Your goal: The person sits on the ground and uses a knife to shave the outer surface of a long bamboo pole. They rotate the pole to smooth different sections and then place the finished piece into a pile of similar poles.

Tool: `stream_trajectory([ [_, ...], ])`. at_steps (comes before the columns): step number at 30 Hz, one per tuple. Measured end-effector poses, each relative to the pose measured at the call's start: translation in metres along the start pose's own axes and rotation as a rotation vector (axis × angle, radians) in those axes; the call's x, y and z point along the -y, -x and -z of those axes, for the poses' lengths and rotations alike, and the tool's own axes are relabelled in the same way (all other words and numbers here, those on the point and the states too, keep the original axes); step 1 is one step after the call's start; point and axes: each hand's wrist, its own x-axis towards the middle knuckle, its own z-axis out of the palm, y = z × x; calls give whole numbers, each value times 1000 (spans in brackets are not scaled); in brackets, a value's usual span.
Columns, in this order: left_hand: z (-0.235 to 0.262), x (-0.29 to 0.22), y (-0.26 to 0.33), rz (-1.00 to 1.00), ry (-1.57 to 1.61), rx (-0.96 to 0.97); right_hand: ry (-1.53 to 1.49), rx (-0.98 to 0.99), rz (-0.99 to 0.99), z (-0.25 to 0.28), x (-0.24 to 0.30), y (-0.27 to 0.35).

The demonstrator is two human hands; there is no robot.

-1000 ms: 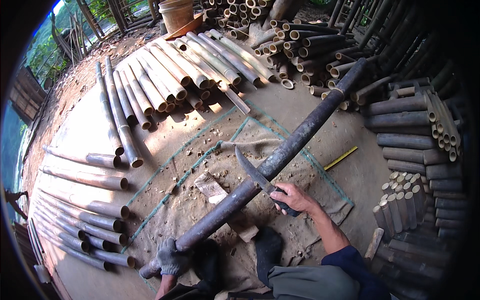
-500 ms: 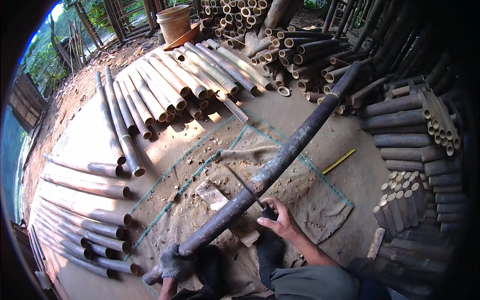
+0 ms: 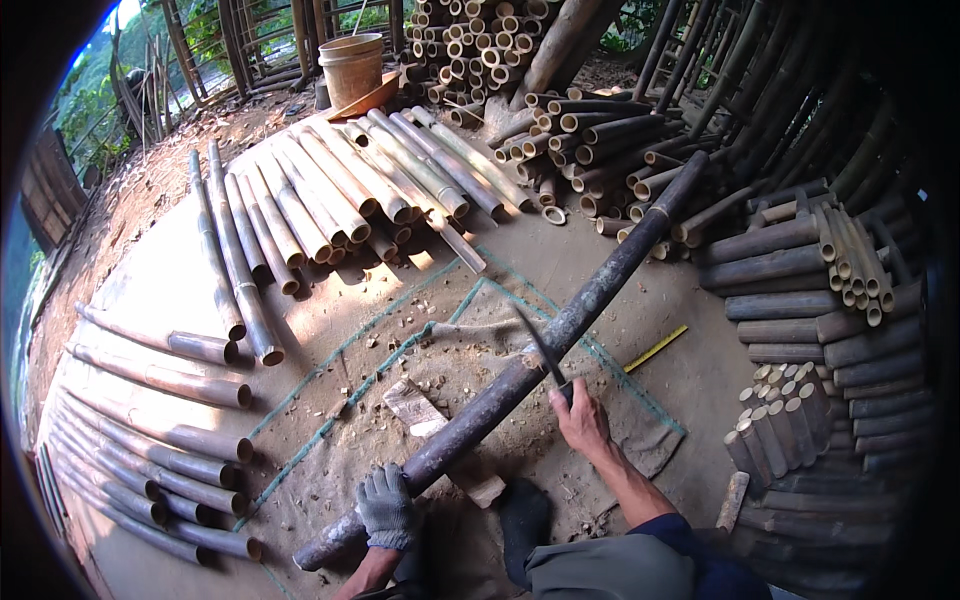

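Observation:
A long dark bamboo pole (image 3: 590,300) slants from lower left to upper right across a wooden block (image 3: 412,408) on the ground. My left hand (image 3: 385,507), in a grey knit glove, holds the pole near its lower end. My bare right hand (image 3: 582,422) is closed around the dark handle of a knife (image 3: 543,350) with a long, slightly curved blade. The blade lies across the pole by a pale, shaved joint (image 3: 530,358); whether it touches the bamboo I cannot tell. My feet are on either side of the block's near end.
Sacking with teal edging (image 3: 480,325) lies underneath, scattered with chips. A yellow measuring strip (image 3: 655,348) is to the right. Bamboo poles (image 3: 320,190) lie at left and ahead; cut sections are stacked at right (image 3: 770,270). A bucket (image 3: 352,70) stands far back.
My left hand has shifted up the pole, away from its lower end. My right hand has moved slightly up and right, and the knife has turned, showing its blade's flat side.

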Motion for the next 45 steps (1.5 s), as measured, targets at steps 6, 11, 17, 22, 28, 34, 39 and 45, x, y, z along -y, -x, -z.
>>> stream_trajectory([
  [6, -6, 13, -15, 91, 171, 126, -148, -98, -114, -3, 0, -14],
  [11, -3, 19, -19, 102, 211, 108, 29, 56, 92, 0, 9, -1],
  [17, 18, 24, -34, 174, 295, 308, 89, 167, 256, -9, 16, 7],
  [22, 35, 24, -42, 160, 305, 287, -9, 103, 127, -6, 14, 2],
  [28, 47, 37, -44, 134, 296, 464, -121, -35, -73, -8, 6, 7],
  [34, 23, -53, -94, -50, 227, 107, -1, -4, -34, -19, 22, 10],
  [39, -4, -64, -99, -13, 217, 65, 145, 139, 229, -17, 33, 21],
  [45, -10, -50, -106, -87, 311, 100, 138, 161, 359, -6, 28, 22],
])
